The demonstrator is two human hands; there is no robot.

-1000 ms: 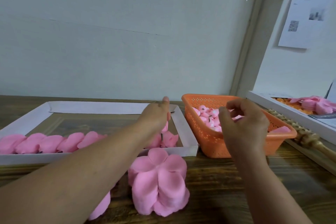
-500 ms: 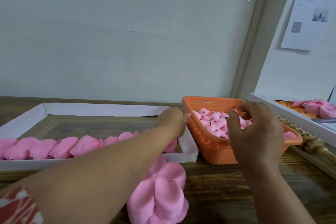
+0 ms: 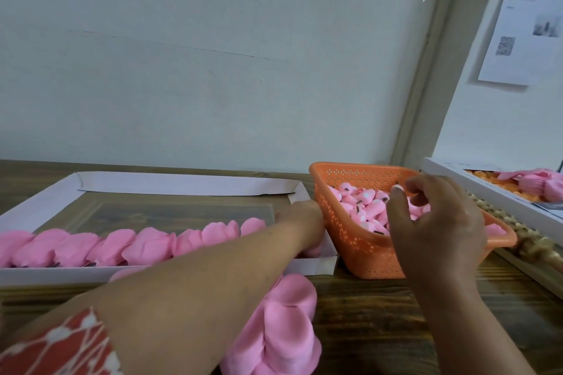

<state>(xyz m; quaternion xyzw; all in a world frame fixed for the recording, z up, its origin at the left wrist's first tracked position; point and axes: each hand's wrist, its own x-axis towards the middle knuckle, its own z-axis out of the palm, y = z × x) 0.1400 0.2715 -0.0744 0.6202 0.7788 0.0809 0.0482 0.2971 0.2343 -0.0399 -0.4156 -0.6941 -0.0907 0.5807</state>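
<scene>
My right grip over basket, 2 o'clock, pinching bud by stem. Bud likely light, soft, crushable: hold stiff stem. At 12, my left grip in tray, fingers hidden, can't tell.

The left grip lies at the right end of the white tray, where a row of pink petals ends; its fingers are hidden. The right grip hangs with curled fingers over the orange basket of small pink pieces; it is not clear whether it holds one. A pink flower lies on the desk.
</scene>
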